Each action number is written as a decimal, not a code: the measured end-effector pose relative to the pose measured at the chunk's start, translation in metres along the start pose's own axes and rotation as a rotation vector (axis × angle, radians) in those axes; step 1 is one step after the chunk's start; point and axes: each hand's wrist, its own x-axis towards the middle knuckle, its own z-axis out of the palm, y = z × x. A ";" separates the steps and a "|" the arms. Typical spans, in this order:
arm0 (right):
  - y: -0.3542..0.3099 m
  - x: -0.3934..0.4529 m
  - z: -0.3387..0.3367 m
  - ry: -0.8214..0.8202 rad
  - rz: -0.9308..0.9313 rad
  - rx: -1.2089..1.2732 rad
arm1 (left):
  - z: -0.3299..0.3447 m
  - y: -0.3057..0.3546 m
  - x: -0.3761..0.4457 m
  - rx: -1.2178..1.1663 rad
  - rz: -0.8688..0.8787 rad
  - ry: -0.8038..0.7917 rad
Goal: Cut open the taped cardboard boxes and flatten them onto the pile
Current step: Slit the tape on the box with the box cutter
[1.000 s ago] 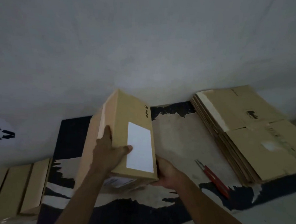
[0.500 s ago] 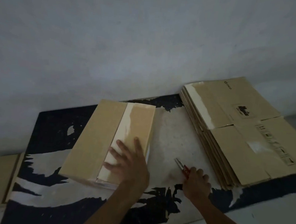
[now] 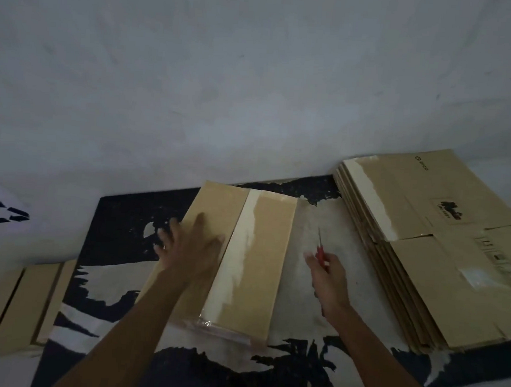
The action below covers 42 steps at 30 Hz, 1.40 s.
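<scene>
The left hand [image 3: 189,244] lies flat, fingers spread, pressing the left half of the taped box [image 3: 232,260], just left of its tape seam [image 3: 238,252]. If it creeps rightward, the blade could catch a finger. To the box's right, the right hand [image 3: 328,277] is curled round the red-handled cutter [image 3: 321,248], tip pointing away. Too deep a cut might snag. Further right lies the flattened pile [image 3: 430,249].

two bare forearms, no sleeves visible; left grip [image 3: 189,246] and right grip [image 3: 330,275] ungloved.
</scene>
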 end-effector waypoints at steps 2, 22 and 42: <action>-0.022 -0.001 0.019 -0.048 -0.043 -0.023 | -0.002 -0.013 0.001 -0.021 -0.017 -0.037; -0.092 -0.015 0.121 -0.258 -0.605 -0.902 | -0.033 -0.084 -0.042 -0.155 0.048 0.142; -0.110 -0.052 0.220 -0.234 -0.580 -1.287 | 0.004 -0.109 0.029 -0.183 0.013 0.206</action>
